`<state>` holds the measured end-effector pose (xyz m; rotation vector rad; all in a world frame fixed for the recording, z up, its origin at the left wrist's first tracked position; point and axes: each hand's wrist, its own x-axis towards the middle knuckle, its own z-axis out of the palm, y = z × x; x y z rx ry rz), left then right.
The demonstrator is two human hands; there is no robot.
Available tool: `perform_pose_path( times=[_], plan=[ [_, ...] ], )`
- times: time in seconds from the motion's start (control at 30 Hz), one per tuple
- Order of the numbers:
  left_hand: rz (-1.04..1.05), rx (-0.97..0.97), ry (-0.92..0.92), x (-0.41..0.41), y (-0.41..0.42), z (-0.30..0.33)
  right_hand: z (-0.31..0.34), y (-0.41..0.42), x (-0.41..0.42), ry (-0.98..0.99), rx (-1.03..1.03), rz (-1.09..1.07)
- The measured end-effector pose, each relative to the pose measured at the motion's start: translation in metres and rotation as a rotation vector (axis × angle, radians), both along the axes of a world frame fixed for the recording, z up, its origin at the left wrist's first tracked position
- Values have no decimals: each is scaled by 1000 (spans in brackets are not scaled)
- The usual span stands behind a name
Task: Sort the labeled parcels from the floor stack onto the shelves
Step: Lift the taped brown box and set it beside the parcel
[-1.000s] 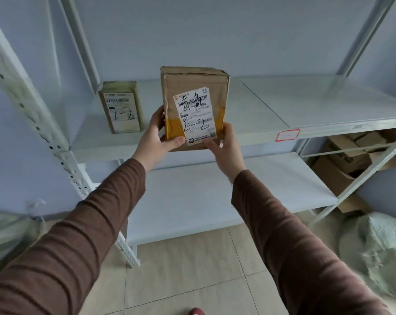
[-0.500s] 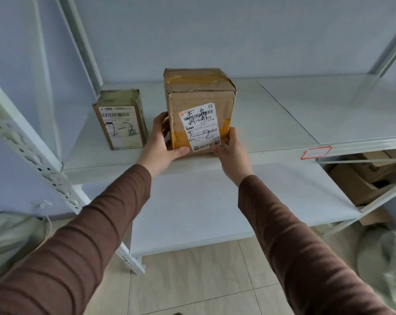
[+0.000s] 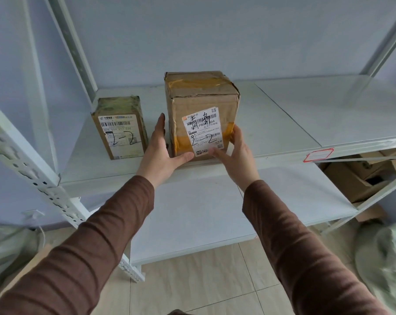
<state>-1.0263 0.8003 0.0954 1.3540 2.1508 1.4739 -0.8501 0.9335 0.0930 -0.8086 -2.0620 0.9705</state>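
Large box (image 3: 201, 103) stands upright on the upper shelf (image 3: 283, 119), label handwritten "2-2", print "P804". Left hand (image 3: 160, 148) and right hand (image 3: 234, 151), fingers spread, clasp its lower sides. Beside it, apart, small box (image 3: 119, 127) also reads "2-2".

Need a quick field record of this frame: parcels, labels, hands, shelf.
held parcel: large brown box, resting on upper shelf, handwritten 2-2 on its label
neighbour: smaller parcel to its left, apart, also marked 2-2
left hand: on the box's left side, thumb at front bottom edge
right hand: on its right front corner
lower shelf: white, no parcels in view
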Motion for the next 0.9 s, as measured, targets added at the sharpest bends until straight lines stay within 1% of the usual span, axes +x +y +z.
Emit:
perform_pose_path(
  times=[0.07,0.2,0.53,0.73,0.9],
  plan=[
    [-4,6,17,3,1,4,5,-1,-1,2,3,6],
    [-15,13,-8,4,5,10,11,3,-9,-10,-5,-6],
    [11,-30,26,-10,22,20,22,15,-32,-81,-30,-25],
    [20,-45,11,-13,24,21,22,18,-35,-100,-31,-34],
    [77,-48,27,-5,18,18,16,15,-31,-91,-17,-51]
  ],
)
